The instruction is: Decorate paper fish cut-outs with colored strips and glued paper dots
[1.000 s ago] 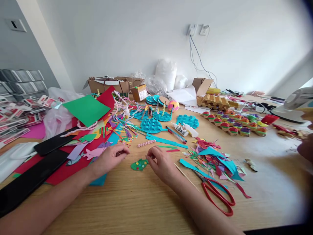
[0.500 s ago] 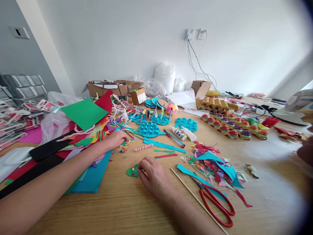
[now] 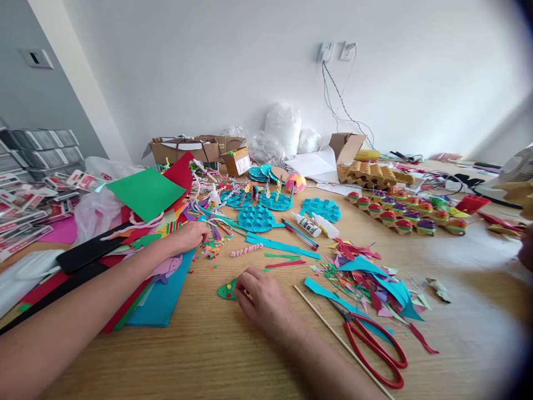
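Left hand (image 3: pixel 189 236) is resting low over the left half of the tabletop (image 3: pixel 200 355), fingers bent downward among small coloured paper bits (image 3: pixel 214 247). Cannot tell whether the fingertips are pinching any; the hand itself is hiding them.

Right hand (image 3: pixel 262 300) is lying nearer the tabletop's near edge, fingers curled, thumb and forefinger close together at 1 end of a green paper fish (image 3: pixel 226 290). Fish is lying flat, well in from the left edge, spotted body showing, other end covered by the hand. Firm grip or light touch: cannot tell.

Blue sheets (image 3: pixel 162 311) are lying beneath the left forearm, toward the near left corner. Beyond the right hand, a pink twisted piece (image 3: pixel 246 250) and thin green and red strips (image 3: pixel 285 264) are lying loose. 2 glue bottles (image 3: pixel 307 225) are lying on their sides farther back.

Right of the right hand, a wooden stick (image 3: pixel 320 313) is slanting toward the near edge beside red-handled scissors (image 3: pixel 375 341). A scrap pile (image 3: pixel 377 280) is spreading behind them, toward the right edge.
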Available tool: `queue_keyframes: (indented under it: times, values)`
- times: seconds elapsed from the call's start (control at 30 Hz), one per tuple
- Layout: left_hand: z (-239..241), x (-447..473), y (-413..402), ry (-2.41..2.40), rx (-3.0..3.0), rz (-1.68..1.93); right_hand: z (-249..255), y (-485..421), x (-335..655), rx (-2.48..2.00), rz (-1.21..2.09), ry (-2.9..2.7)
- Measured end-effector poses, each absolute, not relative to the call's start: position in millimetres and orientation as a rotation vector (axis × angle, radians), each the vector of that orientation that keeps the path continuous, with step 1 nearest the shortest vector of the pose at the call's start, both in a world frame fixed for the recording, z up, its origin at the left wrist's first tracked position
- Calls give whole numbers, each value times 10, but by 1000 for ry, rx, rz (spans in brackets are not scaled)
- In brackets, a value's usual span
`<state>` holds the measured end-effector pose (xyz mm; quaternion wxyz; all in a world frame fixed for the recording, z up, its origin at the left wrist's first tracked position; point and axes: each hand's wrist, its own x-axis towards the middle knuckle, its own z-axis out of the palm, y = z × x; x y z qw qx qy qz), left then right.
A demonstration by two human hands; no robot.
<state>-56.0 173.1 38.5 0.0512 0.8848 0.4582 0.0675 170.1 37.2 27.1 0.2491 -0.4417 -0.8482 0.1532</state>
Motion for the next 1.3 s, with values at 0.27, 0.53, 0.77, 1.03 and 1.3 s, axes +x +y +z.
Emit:
queue_keyframes:
  times: [0.27,0.53,0.77,1.03,1.3]
  values:
    - [398,-398,1714,1267,2735,94,233,372,1701,-1184,401,-2328]
    - [409,-424,1775,1266,2740,7,232,374,1703,-1206,410,-2345]
    - [465,-450,1825,1267,2749,-69,237,384,1696,-1219,418,-2356]
    - [505,-442,1755,1270,2801,-184,239,374,1699,-1201,395,-2357]
    - [436,-421,1724,1317,2815,-94,252,382,1694,-1216,422,-2360]
